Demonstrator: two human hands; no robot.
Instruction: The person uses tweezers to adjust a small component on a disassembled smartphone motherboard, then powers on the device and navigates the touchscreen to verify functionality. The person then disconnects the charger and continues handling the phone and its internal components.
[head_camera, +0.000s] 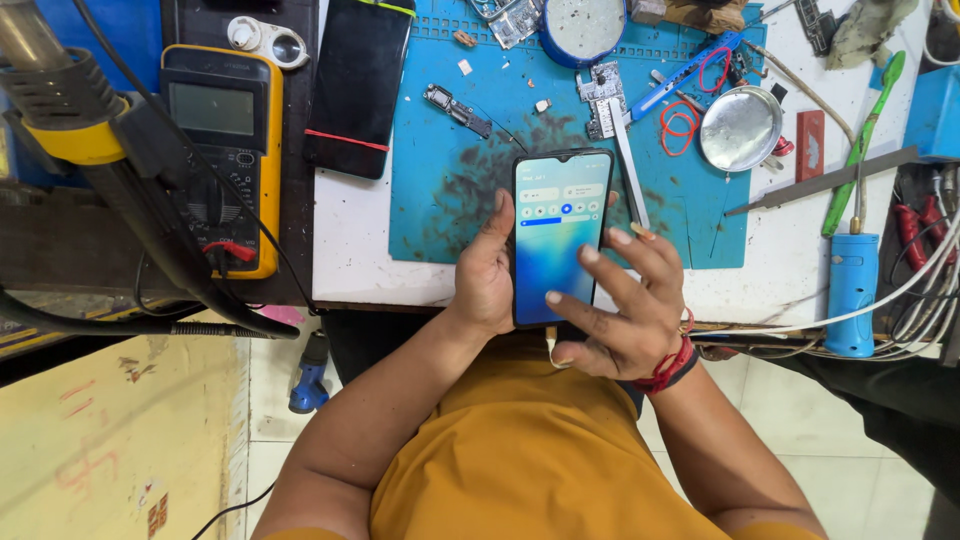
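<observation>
Left hand (485, 275) cupped, gripping lit smartphone (556, 235) edge; right hand (625, 305) fingers spread, fingertip on screen.

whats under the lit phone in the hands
The left hand cups the phone from behind, right hand fingers touching its screen. A blue mat lies beneath; the phone's back is hidden.

Blue-lit phone (556, 235), stained teal mat (450, 190), yellow-and-black multimeter (222, 150)

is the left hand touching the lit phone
Touching. The head view shows the left hand wrapped around the left edge of the lit phone, thumb on its side, holding it up above the blue mat.
</observation>
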